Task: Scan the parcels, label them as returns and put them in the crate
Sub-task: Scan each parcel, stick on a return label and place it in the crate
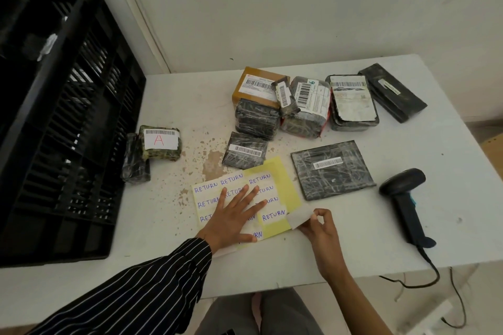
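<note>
While left hand (234,217) lies flat, fingers spread, on sheet (285,185), right hand (319,228) pinches label (298,217), long axis left-right.

The crate (68,117) is standing at the desk's (449,171) left edge, two parcels (160,144) lying just beside it. More parcels (302,100) are clustering toward the far edge. The sheet (283,177) is lying near the front edge, a flat parcel (332,170) and the scanner (408,204) to its right.
</note>
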### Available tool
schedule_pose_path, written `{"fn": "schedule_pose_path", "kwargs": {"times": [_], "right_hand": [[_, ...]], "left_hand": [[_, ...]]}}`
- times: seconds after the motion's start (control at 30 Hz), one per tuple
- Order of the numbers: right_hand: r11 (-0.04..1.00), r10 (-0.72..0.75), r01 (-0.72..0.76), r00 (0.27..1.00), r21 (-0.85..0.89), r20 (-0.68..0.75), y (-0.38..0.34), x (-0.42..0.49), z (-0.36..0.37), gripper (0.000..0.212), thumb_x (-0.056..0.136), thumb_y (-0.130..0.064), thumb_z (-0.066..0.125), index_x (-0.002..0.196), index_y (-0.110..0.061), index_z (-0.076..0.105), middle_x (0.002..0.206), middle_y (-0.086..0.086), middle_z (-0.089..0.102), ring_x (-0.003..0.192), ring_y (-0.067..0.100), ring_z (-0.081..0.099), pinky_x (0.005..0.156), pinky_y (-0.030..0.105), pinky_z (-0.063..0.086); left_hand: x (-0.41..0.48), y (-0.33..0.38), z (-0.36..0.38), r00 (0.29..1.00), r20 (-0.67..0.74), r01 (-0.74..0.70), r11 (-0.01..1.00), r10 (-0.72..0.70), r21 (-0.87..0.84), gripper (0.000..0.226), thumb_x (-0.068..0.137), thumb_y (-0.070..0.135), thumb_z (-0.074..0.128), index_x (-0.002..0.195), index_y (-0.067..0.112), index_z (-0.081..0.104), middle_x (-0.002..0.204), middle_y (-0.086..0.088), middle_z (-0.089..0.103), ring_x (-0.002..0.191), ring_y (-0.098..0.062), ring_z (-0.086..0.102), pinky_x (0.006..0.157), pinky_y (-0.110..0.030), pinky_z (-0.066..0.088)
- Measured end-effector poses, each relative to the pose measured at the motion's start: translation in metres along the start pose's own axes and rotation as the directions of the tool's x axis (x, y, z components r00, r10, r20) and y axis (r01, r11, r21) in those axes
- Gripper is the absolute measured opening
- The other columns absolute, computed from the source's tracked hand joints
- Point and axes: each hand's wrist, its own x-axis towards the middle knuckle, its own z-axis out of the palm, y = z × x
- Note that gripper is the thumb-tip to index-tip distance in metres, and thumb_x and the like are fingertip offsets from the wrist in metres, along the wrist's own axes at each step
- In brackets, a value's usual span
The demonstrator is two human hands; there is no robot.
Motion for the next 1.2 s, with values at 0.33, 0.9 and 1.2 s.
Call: {"fn": "schedule_pose_path", "kwargs": {"times": [0.33, 0.9, 1.2], "right_hand": [[0.955, -0.222, 0.2, 0.972, -0.219, -0.08, -0.026, 0.003, -0.013, 0.011, 0.102, -0.021, 0.035, 0.096, -0.023, 0.044, 0.101, 0.002, 0.062, 0.094, 0.014, 0.063, 0.083, 0.034, 0.051], [0.555, -0.525, 0.496, 0.831, -0.667, 0.181, -0.037, 0.003, -0.026, 0.009, 0.093, -0.031, 0.053, 0.103, -0.033, 0.052, 0.103, -0.017, 0.052, 0.091, 0.0, 0.053, 0.079, 0.013, 0.038], [0.742, -0.409, 0.313, 0.912, -0.593, -0.031, -0.057, 0.055, -0.055, 0.013, 0.092, -0.011, 0.059, 0.081, -0.016, 0.055, 0.082, 0.0, 0.058, 0.072, 0.011, 0.055, 0.061, 0.008, 0.039]], "left_hand": [[0.009, 0.03, -0.044, 0.984, 0.139, 0.122, 0.991, -0.115, -0.047, 0.082, 0.088, 0.039, 0.06, 0.151, 0.023, 0.011, 0.158, -0.007, -0.015, 0.146, -0.03, -0.014, 0.115, -0.052, -0.012], [0.061, 0.123, -0.097, 0.829, 0.342, 0.324, -0.119, -0.442, -0.939, 0.018, 0.097, 0.005, 0.045, 0.092, 0.004, 0.062, 0.089, -0.012, 0.069, 0.073, -0.019, 0.069, 0.067, -0.028, 0.058], [0.104, 0.134, -0.095, 0.821, 0.225, 0.293, 0.049, -0.525, -0.955, 0.017, 0.096, 0.014, 0.054, 0.096, 0.007, 0.07, 0.071, -0.003, 0.06, 0.061, -0.013, 0.057, 0.071, -0.032, 0.056]]}}
